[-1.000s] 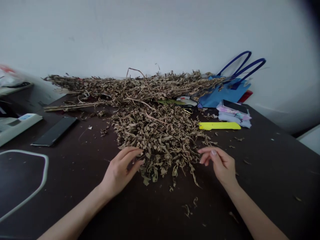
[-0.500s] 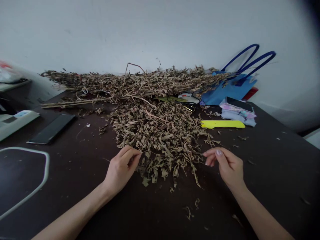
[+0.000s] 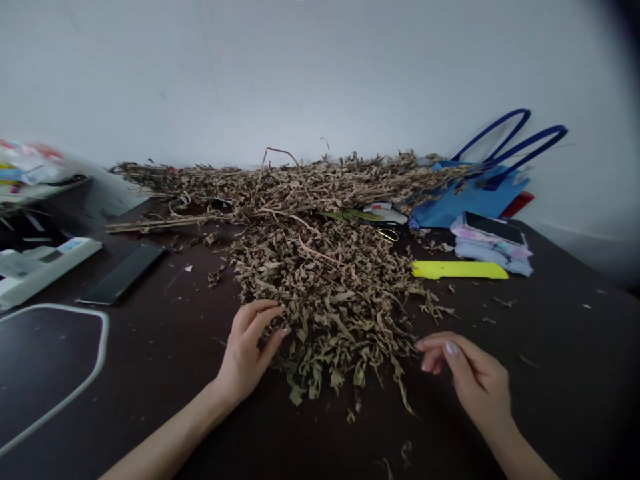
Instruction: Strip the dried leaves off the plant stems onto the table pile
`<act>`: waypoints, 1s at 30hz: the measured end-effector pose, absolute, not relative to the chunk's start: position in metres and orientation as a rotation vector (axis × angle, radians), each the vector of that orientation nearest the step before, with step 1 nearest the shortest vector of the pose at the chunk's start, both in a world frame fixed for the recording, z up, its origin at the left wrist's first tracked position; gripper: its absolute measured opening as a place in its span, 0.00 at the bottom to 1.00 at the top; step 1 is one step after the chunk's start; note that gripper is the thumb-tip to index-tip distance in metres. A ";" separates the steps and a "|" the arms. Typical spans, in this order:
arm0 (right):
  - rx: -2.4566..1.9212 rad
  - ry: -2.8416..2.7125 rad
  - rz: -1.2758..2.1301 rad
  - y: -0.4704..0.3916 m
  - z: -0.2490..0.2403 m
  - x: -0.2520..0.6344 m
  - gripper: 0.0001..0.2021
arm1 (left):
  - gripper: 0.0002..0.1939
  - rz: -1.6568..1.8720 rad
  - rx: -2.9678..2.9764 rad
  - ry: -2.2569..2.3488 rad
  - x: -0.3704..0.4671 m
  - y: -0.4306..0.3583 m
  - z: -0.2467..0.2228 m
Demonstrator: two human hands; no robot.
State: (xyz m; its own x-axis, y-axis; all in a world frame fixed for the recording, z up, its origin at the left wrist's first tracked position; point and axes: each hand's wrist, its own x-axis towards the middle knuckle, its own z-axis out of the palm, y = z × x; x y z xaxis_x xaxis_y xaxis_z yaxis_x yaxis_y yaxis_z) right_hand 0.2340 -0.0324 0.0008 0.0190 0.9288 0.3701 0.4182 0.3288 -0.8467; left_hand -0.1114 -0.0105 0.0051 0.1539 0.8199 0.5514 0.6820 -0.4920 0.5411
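Observation:
A heap of dried leaves [image 3: 325,293] lies on the dark table in front of me, with thin stems on top. My left hand [image 3: 253,347] is at the heap's near left edge, thumb and fingers apart, fingertips against the leaves; I see nothing held in it. By the heap's right edge, my right hand [image 3: 473,377] has loosely bent fingers, the index fingertip close to the outer leaves and the thumb set back from it. Its palm side is partly hidden, and no held thing shows. Behind the heap, long dried leafy stalks [image 3: 330,180] lie across the table.
To the right are a yellow-handled tool [image 3: 460,269], a phone [image 3: 494,228] on folded cloth [image 3: 493,252] and a blue bag [image 3: 450,203]. Scissors [image 3: 387,233] lie behind the heap. At left are a dark flat slab [image 3: 123,275], a white power strip [image 3: 50,267] and a white cable [image 3: 103,347].
My left fingers have spread from a closed pinch beside the leaves. My right hand has shifted slightly nearer me, its fingers still bent. The whole view has moved a little down and right.

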 end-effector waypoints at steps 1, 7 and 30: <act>-1.269 -1.592 0.597 -0.033 0.000 0.234 0.11 | 0.15 1.253 2.283 1.436 -0.112 -0.013 0.005; -1.293 -1.827 0.455 -0.021 0.018 0.229 0.10 | 0.22 0.885 2.413 0.813 -0.106 -0.042 0.004; -1.224 -2.574 -0.520 0.290 0.096 0.090 0.12 | 0.23 0.906 2.411 0.834 -0.114 -0.027 0.001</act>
State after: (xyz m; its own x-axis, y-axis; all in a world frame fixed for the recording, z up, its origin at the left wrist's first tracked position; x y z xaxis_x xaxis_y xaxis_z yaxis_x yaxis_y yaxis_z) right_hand 0.0897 0.2904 0.0960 -0.6189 0.6958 0.3645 0.7827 0.5850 0.2123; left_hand -0.1142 -0.0272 0.0014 0.6054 0.6641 0.4387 0.3823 -0.7261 0.5715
